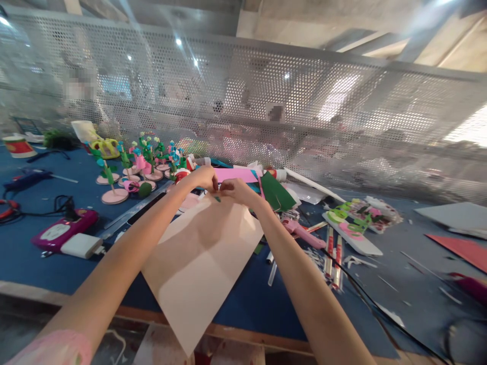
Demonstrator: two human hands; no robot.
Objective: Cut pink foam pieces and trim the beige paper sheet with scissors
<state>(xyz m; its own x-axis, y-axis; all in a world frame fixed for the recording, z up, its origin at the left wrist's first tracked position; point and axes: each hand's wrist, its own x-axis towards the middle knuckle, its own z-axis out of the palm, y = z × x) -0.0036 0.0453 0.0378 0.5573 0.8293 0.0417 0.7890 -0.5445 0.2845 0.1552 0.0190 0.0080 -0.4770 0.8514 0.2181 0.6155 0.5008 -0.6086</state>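
Note:
My left hand and my right hand meet at the far edge of a large pale pink sheet that lies across the blue table. Both hands have their fingers pinched together over a tiny dark green piece at the sheet's far end. The sheet's near corner hangs over the table's front edge. A bright pink paper strip and a dark green sheet lie just beyond my hands.
Several small paper flowers on pink round bases stand at the back left. A pink glue gun, glue sticks and a black cable lie to the right. A magenta device with a white charger sits left. A perforated metal screen backs the table.

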